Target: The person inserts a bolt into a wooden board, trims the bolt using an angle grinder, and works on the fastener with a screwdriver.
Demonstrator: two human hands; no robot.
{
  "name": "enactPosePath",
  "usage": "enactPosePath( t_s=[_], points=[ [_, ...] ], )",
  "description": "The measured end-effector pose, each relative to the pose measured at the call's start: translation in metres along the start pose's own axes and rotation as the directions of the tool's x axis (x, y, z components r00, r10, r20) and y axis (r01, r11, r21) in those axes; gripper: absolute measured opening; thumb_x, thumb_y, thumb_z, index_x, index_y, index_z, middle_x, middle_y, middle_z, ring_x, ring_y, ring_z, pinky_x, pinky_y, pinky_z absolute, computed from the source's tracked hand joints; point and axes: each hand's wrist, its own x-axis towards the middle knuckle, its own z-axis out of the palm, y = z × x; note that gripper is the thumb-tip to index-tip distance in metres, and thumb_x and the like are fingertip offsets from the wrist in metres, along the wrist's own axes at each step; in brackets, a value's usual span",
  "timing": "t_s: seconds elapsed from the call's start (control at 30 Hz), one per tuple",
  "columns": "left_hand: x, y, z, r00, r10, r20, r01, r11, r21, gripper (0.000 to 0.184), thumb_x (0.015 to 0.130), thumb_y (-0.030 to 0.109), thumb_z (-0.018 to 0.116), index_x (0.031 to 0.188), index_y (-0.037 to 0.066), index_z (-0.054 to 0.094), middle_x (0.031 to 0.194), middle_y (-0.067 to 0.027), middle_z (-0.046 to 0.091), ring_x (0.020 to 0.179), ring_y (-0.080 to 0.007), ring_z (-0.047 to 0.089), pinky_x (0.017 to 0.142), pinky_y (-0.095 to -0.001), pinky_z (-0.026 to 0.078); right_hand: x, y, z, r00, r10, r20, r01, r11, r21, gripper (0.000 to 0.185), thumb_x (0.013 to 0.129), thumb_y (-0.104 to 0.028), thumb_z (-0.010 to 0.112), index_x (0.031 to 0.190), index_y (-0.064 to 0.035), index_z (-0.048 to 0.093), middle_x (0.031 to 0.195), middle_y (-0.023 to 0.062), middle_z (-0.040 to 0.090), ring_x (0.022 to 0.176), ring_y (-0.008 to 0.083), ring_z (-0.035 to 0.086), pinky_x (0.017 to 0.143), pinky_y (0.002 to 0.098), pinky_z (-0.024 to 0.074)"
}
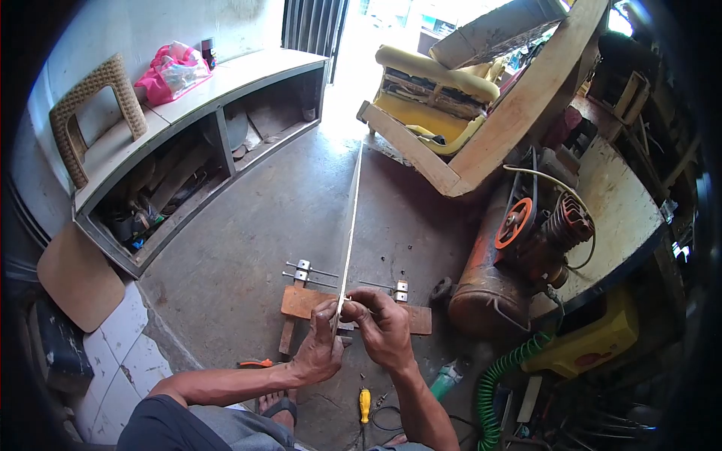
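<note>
A long thin panel (349, 233) stands upright, almost edge-on to me, its pale edge running away toward the doorway. My left hand (317, 352) is closed round its near end from the left. At the same edge my right hand (385, 327) pinches with thumb and forefinger; a small pale bit shows by the fingertips. Below both hands, a reddish-brown wooden board (418, 319) lies on the floor, partly hidden, with a metal clamp fitting (302, 270) at its left and another metal fitting (401, 290) at its right. A yellow-handled screwdriver (365, 406) lies near my feet.
An orange-handled tool (256, 364) lies by my left foot. To the right stand an air compressor (489, 278) and a green coiled hose (492, 391). A wooden frame (511, 120) and yellow armchair (436, 83) are ahead; a low shelf unit (222, 135) lines the left wall.
</note>
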Motion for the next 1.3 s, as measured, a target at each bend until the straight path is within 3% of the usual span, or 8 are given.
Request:
enactPosePath(
  t_s=[0.17, 0.43, 0.63, 0.87, 1.07, 1.13, 1.27, 1.3],
  points=[
    [0.001, 0.006, -0.003, 0.999, 0.039, 0.0, -0.039, 0.994, 0.106, 0.074, 0.077, -0.014, 0.049, 0.145, -0.004, 0.021, 0.138, -0.0296, 0.033, 0.133, -0.0474, 0.041, 0.114, -0.053, 0.037, -0.003, 0.004, -0.001, 1.0, 0.01, -0.026, -0.008, 0.998, 0.066, 0.024, 0.098, -0.007, 0.07, 0.116, 0.0064, 0.065, 0.099, 0.0097, 0.074, 0.089, 0.0143, 0.072, 0.079, 0.0286, 0.0594],
    [0.002, 0.009, -0.004, 0.996, 0.087, -0.007, -0.084, 0.982, 0.172, 0.075, 0.076, -0.014, 0.049, 0.145, -0.005, 0.02, 0.138, -0.0305, 0.033, 0.135, -0.0493, 0.038, 0.117, -0.0544, 0.033, -0.001, -0.005, 0.0, 0.993, -0.09, -0.079, 0.082, 0.991, -0.107, 0.021, 0.095, -0.005, 0.073, 0.112, 0.0059, 0.071, 0.098, 0.0104, 0.076, 0.087, 0.0155, 0.074, 0.077, 0.0291, 0.0601],
    [0.003, 0.006, -0.004, 0.997, 0.075, 0.002, -0.075, 0.993, 0.09, 0.075, 0.076, -0.014, 0.048, 0.145, -0.005, 0.02, 0.138, -0.0302, 0.033, 0.135, -0.0488, 0.037, 0.117, -0.0535, 0.033, 0.002, -0.012, -0.004, 0.975, -0.217, -0.052, 0.19, 0.93, -0.313, 0.019, 0.093, -0.003, 0.073, 0.111, 0.004, 0.073, 0.097, 0.0121, 0.076, 0.086, 0.0161, 0.075, 0.075, 0.0292, 0.0603],
    [0.001, 0.008, -0.003, 0.998, 0.061, 0.006, -0.061, 0.987, 0.145, 0.075, 0.074, -0.013, 0.048, 0.144, -0.005, 0.022, 0.138, -0.0304, 0.033, 0.134, -0.0495, 0.037, 0.117, -0.054, 0.032, -0.002, -0.007, -0.002, 0.98, -0.182, -0.084, 0.155, 0.952, -0.263, 0.019, 0.093, -0.003, 0.073, 0.111, 0.0036, 0.073, 0.096, 0.0119, 0.076, 0.084, 0.0156, 0.075, 0.074, 0.0284, 0.0605],
    [0.001, 0.007, -0.002, 0.997, 0.079, -0.013, -0.077, 0.99, 0.121, 0.075, 0.074, -0.013, 0.047, 0.144, -0.005, 0.022, 0.138, -0.0303, 0.033, 0.134, -0.0486, 0.038, 0.116, -0.0544, 0.032, 0.001, -0.01, -0.003, 0.983, -0.171, -0.064, 0.144, 0.943, -0.301, 0.017, 0.097, -0.009, 0.071, 0.108, 0.0045, 0.073, 0.094, 0.0127, 0.076, 0.083, 0.0168, 0.075, 0.071, 0.0291, 0.0597],
    [0.002, 0.007, -0.002, 0.997, 0.078, -0.014, -0.075, 0.989, 0.124, 0.075, 0.074, -0.013, 0.047, 0.145, -0.005, 0.022, 0.138, -0.0302, 0.033, 0.133, -0.0482, 0.038, 0.116, -0.0543, 0.032, 0.001, -0.009, -0.002, 0.994, -0.1, -0.055, 0.082, 0.961, -0.263, 0.022, 0.101, -0.015, 0.067, 0.107, 0.0051, 0.071, 0.091, 0.0126, 0.075, 0.081, 0.0171, 0.076, 0.07, 0.0296, 0.0591],
    [0.001, 0.001, 0.0, 0.992, 0.123, -0.002, -0.121, 0.983, 0.138, 0.077, 0.073, -0.016, 0.045, 0.146, -0.004, 0.021, 0.139, -0.0303, 0.032, 0.133, -0.048, 0.039, 0.117, -0.0544, 0.032, 0.003, -0.007, -0.001, 0.993, -0.112, -0.037, 0.098, 0.955, -0.282, 0.025, 0.103, -0.018, 0.063, 0.103, 0.0062, 0.069, 0.083, 0.0113, 0.072, 0.076, 0.0168, 0.074, 0.069, 0.0297, 0.0591],
    [0.002, 0.002, 0.0, 0.99, 0.142, -0.008, -0.14, 0.984, 0.114, 0.078, 0.073, -0.017, 0.044, 0.146, -0.003, 0.021, 0.139, -0.0302, 0.032, 0.133, -0.0481, 0.039, 0.117, -0.0545, 0.032, 0.004, -0.004, 0.001, 0.994, -0.098, -0.055, 0.08, 0.96, -0.267, 0.027, 0.104, -0.021, 0.062, 0.099, 0.0046, 0.068, 0.081, 0.0131, 0.07, 0.072, 0.0201, 0.072, 0.065, 0.0327, 0.0559]
  ],
)
